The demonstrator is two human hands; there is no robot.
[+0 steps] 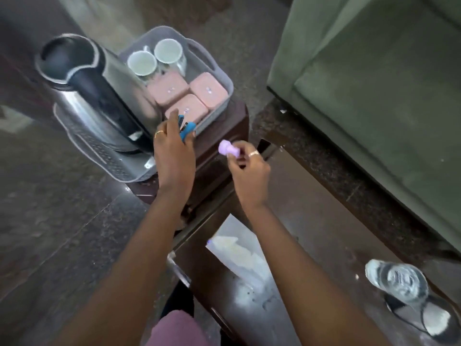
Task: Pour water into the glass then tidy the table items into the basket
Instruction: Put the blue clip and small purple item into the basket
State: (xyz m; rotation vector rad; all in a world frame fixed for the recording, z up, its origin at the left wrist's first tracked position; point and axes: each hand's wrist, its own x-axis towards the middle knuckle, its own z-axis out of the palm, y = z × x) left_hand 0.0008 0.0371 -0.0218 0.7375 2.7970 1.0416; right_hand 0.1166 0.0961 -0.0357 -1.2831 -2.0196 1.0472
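Note:
A grey basket (pixel 219 73) stands on a small dark side table (pixel 224 126); inside are two white cups (pixel 154 58) and three pink lidded boxes (pixel 187 96). My left hand (pixel 172 148) hovers at the basket's near edge, gripping a small blue object (pixel 188 128). To its right, my right hand (pixel 249 171) pinches a small purple object (pixel 228 149) above the table. A clear glass with water (pixel 399 280) sits on the dark table at the lower right.
A steel and black kettle (pixel 99 96) on its base fills the grey tray (pixel 104 156) left of the basket. A green sofa (pixel 374 83) lies to the right. Clear plastic wrapping (pixel 239 253) rests on the near table. Dark stone floor surrounds everything.

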